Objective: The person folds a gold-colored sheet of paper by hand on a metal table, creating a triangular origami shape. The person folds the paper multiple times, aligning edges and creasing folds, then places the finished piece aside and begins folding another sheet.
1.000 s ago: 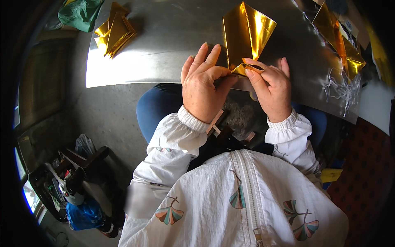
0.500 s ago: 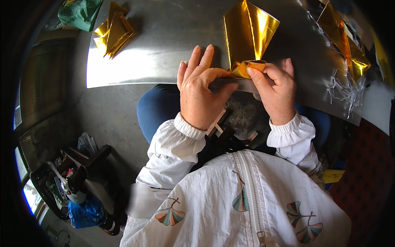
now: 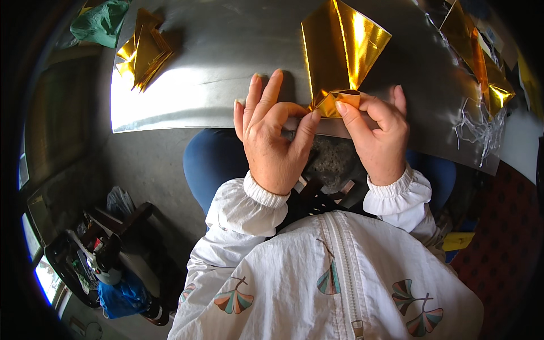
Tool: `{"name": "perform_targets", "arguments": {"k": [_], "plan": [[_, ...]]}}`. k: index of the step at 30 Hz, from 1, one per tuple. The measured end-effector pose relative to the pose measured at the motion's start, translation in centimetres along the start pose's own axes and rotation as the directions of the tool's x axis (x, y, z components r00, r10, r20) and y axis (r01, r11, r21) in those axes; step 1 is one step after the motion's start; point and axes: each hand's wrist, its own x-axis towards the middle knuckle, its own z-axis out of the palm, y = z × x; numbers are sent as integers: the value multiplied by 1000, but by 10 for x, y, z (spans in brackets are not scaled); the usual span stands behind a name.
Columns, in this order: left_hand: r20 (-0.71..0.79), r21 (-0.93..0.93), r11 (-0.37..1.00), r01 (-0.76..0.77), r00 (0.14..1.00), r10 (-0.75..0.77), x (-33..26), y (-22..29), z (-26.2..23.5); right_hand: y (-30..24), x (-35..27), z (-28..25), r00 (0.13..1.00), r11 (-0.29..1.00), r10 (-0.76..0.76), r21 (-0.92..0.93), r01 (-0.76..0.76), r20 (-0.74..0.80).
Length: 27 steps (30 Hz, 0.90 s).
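A shiny gold foil sheet (image 3: 340,48) lies folded on the grey metal tabletop (image 3: 226,62), its near corner rolled up at the table's front edge. My left hand (image 3: 272,136) pinches that corner from the left with thumb and forefinger, the other fingers spread upward. My right hand (image 3: 377,136) pinches the same rolled corner from the right. Both hands meet at the fold, just over the table's edge.
A pile of folded gold foil pieces (image 3: 144,54) sits at the far left of the table beside a green bag (image 3: 102,22). More gold foil (image 3: 481,62) and silvery scraps (image 3: 479,127) lie at the right. A rack of bottles and a blue bag (image 3: 122,294) stand on the floor, lower left.
Both hands have shifted slightly up and right along the table edge, and the foil's near corner is curled tighter between the fingertips.
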Motion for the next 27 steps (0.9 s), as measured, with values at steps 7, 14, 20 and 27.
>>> {"name": "perform_targets", "arguments": {"k": [7,14,20,27], "plan": [[-31,51,998,-21,999,23,1,1,3,1,1,4,1000,1000,1,-26,-1,-21],[-13,60,998,-26,1000,27,3,4,2,0,0,7,999,998,39,-53,-39,-15],[-15,80,997,-17,1000,19,4,6,4,1,1,9,999,994,23,-109,-26,-28],[-9,83,996,-12,1000,13,4,5,4,6,3,10,997,992,-38,-120,30,-65]]}}
